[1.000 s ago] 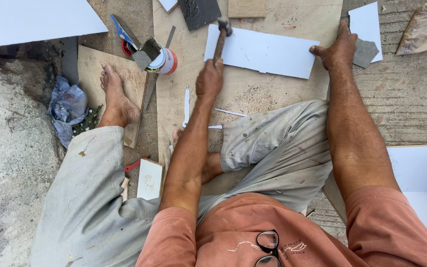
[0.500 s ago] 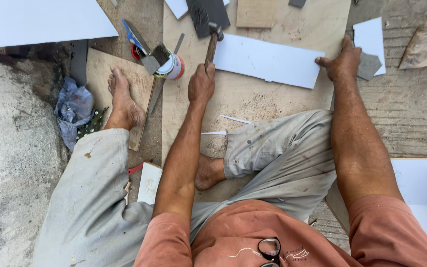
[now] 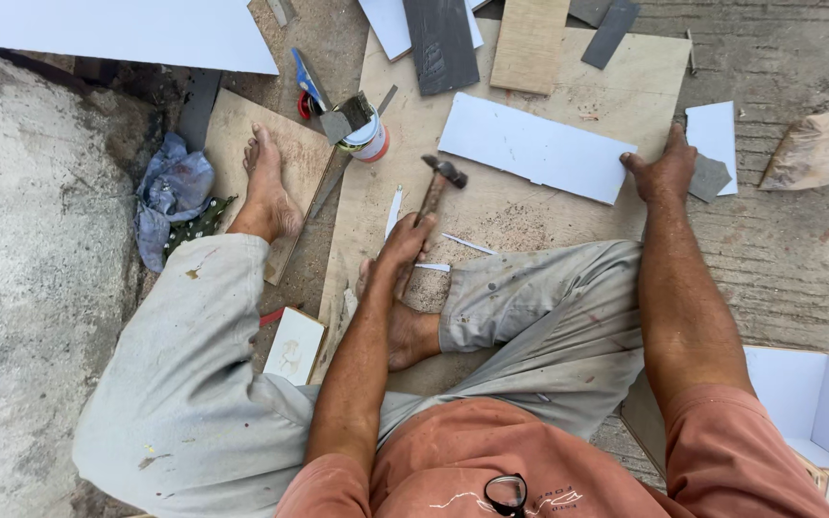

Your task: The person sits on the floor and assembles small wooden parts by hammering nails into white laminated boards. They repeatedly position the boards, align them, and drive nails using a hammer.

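I sit on the ground with a plywood sheet [image 3: 626, 82] in front of me. My left hand [image 3: 397, 257] grips the wooden handle of a hammer [image 3: 437, 184], whose metal head points away from me above the plywood. My right hand [image 3: 664, 173] rests flat on the right end of a long white board [image 3: 530, 146] lying across the plywood. Thin white slivers [image 3: 392, 209] lie beside the hammer. My bare left foot [image 3: 263, 192] rests on a smaller wooden panel [image 3: 232, 125].
A small tin [image 3: 368, 142] with a putty knife and tools stands at the plywood's left edge. Dark and tan offcuts [image 3: 441, 43] lie at the far edge. A blue rag [image 3: 173, 197] is at left, a white box [image 3: 817, 403] at right, a large white sheet [image 3: 117, 29] at top left.
My left hand has pulled the hammer back toward my body, away from the white board's left end. My right hand has stayed on the board's right end.
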